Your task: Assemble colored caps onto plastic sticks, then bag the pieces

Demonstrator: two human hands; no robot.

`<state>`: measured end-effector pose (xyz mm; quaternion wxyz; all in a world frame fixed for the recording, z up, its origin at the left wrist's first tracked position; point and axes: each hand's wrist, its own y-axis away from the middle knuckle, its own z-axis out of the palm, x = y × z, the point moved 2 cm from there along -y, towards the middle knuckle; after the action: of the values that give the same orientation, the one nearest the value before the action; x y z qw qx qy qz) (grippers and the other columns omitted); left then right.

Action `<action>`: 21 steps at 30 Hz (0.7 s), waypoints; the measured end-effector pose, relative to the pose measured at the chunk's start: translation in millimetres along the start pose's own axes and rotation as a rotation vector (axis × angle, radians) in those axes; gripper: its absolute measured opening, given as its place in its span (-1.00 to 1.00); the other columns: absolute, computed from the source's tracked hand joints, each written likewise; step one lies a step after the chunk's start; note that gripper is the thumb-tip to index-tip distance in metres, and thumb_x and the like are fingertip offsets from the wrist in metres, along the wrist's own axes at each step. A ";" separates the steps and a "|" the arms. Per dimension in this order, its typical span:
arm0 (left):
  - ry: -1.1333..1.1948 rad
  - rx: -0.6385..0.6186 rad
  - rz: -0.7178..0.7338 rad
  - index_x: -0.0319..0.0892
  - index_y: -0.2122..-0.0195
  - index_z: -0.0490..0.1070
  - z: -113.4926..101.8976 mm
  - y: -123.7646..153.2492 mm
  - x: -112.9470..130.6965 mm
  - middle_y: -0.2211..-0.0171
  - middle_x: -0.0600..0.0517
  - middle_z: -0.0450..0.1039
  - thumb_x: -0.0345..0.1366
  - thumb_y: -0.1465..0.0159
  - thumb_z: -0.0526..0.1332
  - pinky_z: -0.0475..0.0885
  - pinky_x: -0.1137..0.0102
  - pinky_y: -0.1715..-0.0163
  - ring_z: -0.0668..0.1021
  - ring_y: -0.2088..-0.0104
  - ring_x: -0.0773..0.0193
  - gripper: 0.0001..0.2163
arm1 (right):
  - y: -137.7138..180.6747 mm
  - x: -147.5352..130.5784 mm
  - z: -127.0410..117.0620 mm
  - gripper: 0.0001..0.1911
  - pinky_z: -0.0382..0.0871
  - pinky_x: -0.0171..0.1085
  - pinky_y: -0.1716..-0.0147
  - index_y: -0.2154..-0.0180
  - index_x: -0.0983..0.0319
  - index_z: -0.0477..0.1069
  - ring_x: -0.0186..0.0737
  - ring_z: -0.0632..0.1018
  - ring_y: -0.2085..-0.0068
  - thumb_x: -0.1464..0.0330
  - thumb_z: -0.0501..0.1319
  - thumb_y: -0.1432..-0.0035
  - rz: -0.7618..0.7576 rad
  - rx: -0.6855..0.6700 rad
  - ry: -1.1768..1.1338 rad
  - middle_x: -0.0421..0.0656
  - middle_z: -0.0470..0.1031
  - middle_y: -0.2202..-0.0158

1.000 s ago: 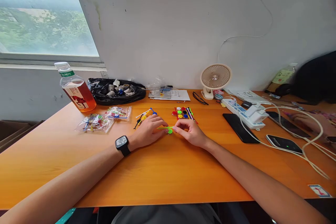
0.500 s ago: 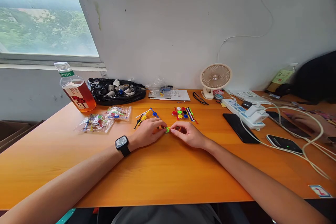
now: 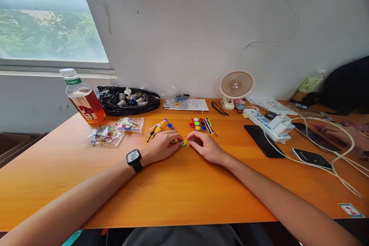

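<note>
Between my hands, just above or on the tabletop, is a thin green plastic stick with a round green disc (image 3: 183, 143) at its middle. My left hand (image 3: 165, 145), with a black watch on its wrist, pinches the stick's left side. At the right end, the fingertips of my right hand (image 3: 206, 146) are closed on the same stick. Beyond the left hand lie similar sticks with discs, among them a blue one (image 3: 170, 125), a yellow one (image 3: 158, 129) and a white one. Loose coloured discs (image 3: 197, 123) and several coloured sticks (image 3: 210, 126) lie beyond the right hand.
Clear bags of plastic parts (image 3: 106, 135) lie at left, by a tilted-looking tea bottle (image 3: 86, 105). Behind are a black bag of grey tubes (image 3: 127, 102), papers (image 3: 197, 104) and a fan (image 3: 236, 84). At right are a power strip (image 3: 268, 125), cables, phones (image 3: 263, 141) and another person's hand (image 3: 343, 134).
My right fingers have shifted slightly on the stick, and more of its green length shows between the hands. My left hand has hardly moved.
</note>
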<state>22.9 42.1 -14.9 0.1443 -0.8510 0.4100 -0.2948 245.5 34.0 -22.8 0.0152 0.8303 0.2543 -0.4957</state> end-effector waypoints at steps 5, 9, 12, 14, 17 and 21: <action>0.002 -0.004 -0.010 -0.09 0.12 0.57 -1.1 -0.5 1.4 0.26 0.02 0.59 -0.25 -0.47 0.23 0.42 0.37 0.27 0.59 0.29 0.24 -0.88 | 0.3 0.2 1.0 -0.85 0.35 -0.31 0.32 0.15 0.21 0.52 -0.25 0.52 0.30 0.29 0.22 -0.37 -0.015 0.013 0.041 -0.16 0.59 0.27; 0.002 -0.008 -0.011 -0.08 0.12 0.57 -1.3 -0.5 1.3 0.27 0.02 0.60 -0.24 -0.47 0.22 0.44 0.36 0.27 0.59 0.29 0.23 -0.86 | 0.8 -0.5 0.0 -0.84 0.38 -0.29 0.29 0.15 0.22 0.53 -0.24 0.54 0.30 0.34 0.18 -0.37 -0.010 0.019 0.020 -0.14 0.60 0.28; 0.002 -0.003 -0.004 -0.08 0.11 0.58 -0.7 -0.2 0.4 0.25 0.00 0.60 -0.23 -0.48 0.22 0.45 0.36 0.26 0.60 0.27 0.21 -0.86 | 0.2 -0.1 0.0 -0.84 0.38 -0.29 0.29 0.17 0.22 0.55 -0.24 0.55 0.30 0.35 0.19 -0.35 -0.006 0.020 0.010 -0.13 0.63 0.28; -0.007 -0.006 -0.010 -0.08 0.11 0.59 0.0 0.0 -0.5 0.24 -0.01 0.61 -0.22 -0.48 0.22 0.45 0.36 0.25 0.61 0.26 0.20 -0.85 | -0.4 0.2 0.1 -0.84 0.35 -0.30 0.32 0.18 0.23 0.55 -0.24 0.54 0.32 0.33 0.21 -0.34 0.001 0.022 0.004 -0.13 0.63 0.28; -0.011 -0.024 -0.022 -0.08 0.10 0.60 0.8 0.2 -1.8 0.23 -0.01 0.63 -0.19 -0.49 0.22 0.45 0.35 0.23 0.62 0.23 0.19 -0.83 | -0.9 -0.4 -0.3 -0.83 0.30 -0.30 0.38 0.19 0.23 0.57 -0.28 0.48 0.39 0.32 0.22 -0.32 0.011 0.026 -0.003 -0.13 0.62 0.29; 0.024 -0.052 -0.018 -0.08 0.06 0.60 1.2 -0.1 -2.6 0.21 -0.02 0.64 -0.17 -0.50 0.22 0.45 0.35 0.20 0.62 0.21 0.18 -0.81 | -0.9 -1.5 -1.3 -0.81 0.21 -0.32 0.45 0.18 0.24 0.58 -0.33 0.39 0.45 0.31 0.22 -0.33 0.011 0.019 0.015 -0.16 0.61 0.29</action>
<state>22.4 44.2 -16.8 0.1146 -0.8545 0.4114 -0.2957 245.6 34.4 -20.6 0.0078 0.8354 0.2452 -0.4919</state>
